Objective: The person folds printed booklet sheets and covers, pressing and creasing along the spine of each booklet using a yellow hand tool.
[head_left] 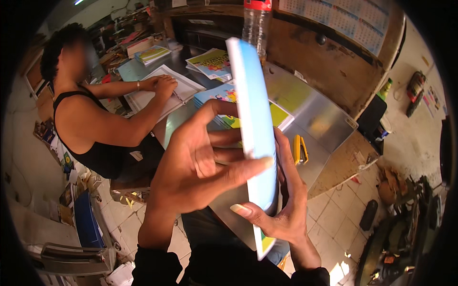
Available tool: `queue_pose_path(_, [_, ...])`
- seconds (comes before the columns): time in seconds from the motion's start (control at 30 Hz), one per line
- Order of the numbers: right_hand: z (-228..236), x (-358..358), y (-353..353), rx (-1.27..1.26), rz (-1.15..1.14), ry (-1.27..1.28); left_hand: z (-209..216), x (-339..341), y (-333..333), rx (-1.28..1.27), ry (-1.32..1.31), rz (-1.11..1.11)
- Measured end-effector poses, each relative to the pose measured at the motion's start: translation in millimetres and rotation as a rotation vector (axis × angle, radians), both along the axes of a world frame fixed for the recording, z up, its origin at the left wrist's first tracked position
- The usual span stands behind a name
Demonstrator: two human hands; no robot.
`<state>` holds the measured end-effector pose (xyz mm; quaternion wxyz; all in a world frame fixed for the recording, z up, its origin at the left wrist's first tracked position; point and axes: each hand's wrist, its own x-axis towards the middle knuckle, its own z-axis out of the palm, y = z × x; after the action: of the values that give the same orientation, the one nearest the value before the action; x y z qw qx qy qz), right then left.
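A thin booklet (258, 105) with a light blue cover and white edges stands upright in front of me, turned almost edge-on. My left hand (195, 162) grips it from the left, the thumb across the blue cover and the fingers behind. Around the right side and lower part curls my right hand (288, 205), its thumb by the white edge. Beyond the hands, a stack of colourful booklets (217, 94) lies on the metal-topped table (315, 112), partly hidden by the held one. A small yellow tool (299, 149), perhaps a stapler, rests to their right.
At the left a person (90, 117) in a black top leans both hands over white sheets (191, 86), holding a pen. More booklets (210, 63) lie farther back. A clear plastic bottle (256, 28) with a red label stands by the wooden panel. Dark machinery (405, 229) fills the lower right.
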<state>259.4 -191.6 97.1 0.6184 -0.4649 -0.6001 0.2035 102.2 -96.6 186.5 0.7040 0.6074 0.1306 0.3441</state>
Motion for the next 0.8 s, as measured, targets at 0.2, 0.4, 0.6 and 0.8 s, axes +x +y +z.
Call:
queue_pose_path(0.2, [10.9,0.0,-6.6,-0.027,-0.121,-0.274,-31.4,-6.7,15.6,0.12,-0.132,-0.073])
queue_pose_path(0.4, [9.8,-4.6,-5.5,-0.006,-0.052,-0.198,-57.1,-8.5,30.1,0.04,-0.225,-0.158])
queue_pose_path(0.6, [23.9,-23.3,-6.3,0.01,-0.024,-0.062,-60.6,-12.8,26.4,0.003,-0.198,-0.165])
queue_pose_path(0.8, [19.9,-36.0,-23.8,-0.216,-0.216,0.153,-57.9,-6.1,19.8,0.118,-0.063,-0.189])
